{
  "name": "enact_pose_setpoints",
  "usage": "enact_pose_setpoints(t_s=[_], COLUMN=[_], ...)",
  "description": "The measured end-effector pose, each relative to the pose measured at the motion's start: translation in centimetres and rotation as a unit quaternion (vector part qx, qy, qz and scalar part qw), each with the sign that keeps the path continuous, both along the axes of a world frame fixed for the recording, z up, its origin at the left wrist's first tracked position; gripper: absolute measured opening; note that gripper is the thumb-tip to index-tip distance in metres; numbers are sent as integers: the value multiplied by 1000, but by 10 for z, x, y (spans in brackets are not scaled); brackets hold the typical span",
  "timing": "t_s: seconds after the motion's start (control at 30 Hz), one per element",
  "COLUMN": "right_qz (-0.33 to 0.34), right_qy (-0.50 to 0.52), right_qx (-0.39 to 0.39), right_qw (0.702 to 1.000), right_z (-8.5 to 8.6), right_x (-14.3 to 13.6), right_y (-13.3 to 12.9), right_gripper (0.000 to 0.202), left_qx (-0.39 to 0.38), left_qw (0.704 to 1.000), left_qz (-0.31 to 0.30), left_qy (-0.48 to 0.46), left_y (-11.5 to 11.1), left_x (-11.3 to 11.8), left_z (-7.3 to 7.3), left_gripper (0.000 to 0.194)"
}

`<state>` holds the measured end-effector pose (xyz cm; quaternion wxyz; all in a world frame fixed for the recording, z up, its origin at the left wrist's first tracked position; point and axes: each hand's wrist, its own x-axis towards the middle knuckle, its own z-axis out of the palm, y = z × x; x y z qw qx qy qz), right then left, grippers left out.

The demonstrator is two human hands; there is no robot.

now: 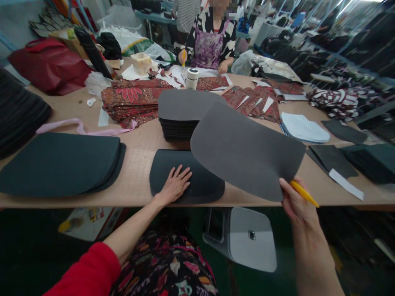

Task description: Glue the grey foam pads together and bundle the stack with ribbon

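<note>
Taking the grey-topped stack [185, 105] as our landmark, we are seeing a dark pile [20, 113] standing well to its left, with a red bag [54, 68] lying beyond that pile. Nearer to us, to the stack's left, large dark panels [61, 164] are lying one on another, and a pink ribbon [105, 132] is trailing behind them. Patterned red strips [132, 98] are lying just left of the stack.

In front of the stack, we are laying our left hand [175, 185] flat on a dark panel [210, 187], fingers spread and gripping nothing. A white flask [191, 80] is standing behind the stack; farther back, a co-worker [211, 45] is holding a yellow tool.

Right of the stack and partly covering it from our view, a grey panel [247, 152] is slanting; we are pinching its near right corner in our right hand [296, 201], which is also holding a yellow pen [304, 193]. Farther right of the stack, light-blue pieces [304, 128] and a white strip [345, 185] are lying.
</note>
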<state>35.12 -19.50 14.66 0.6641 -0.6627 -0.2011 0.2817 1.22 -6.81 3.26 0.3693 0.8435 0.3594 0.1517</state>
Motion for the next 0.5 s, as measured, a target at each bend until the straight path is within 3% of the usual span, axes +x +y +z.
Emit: enact_pose_setpoints(t_s=[0.17, 0.3, 0.33, 0.37, 0.43, 0.47, 0.5], right_qz=[25, 85, 99, 114, 149, 168, 185], right_qy=[-27, -22, -17, -14, -19, -31, -52], right_qx=[-8, -6, -9, -15, -33, -43, -51], right_qw=[999, 996, 995, 993, 988, 984, 980], right_z=[2, 1, -2, -6, -18, -26, -35], right_x=[-16, -38, -44, -50, -60, -63, -66], right_y=[11, 29, 34, 39, 48, 52, 55], right_gripper=[35, 36, 36, 37, 39, 40, 41], left_qx=[-55, -144, -196, -270, -387, -414, -414], left_qw=[993, 963, 941, 900, 805, 776, 773], left_qz=[71, 147, 166, 189, 238, 262, 285], left_qy=[-71, -172, -221, -287, -382, -396, -387], left_y=[10, 27, 30, 33, 34, 33, 31], left_x=[-5, -29, -39, -49, -67, -75, -81], left_z=[10, 43, 53, 63, 76, 79, 79], left_gripper=[42, 75, 83, 86, 75, 65, 58])
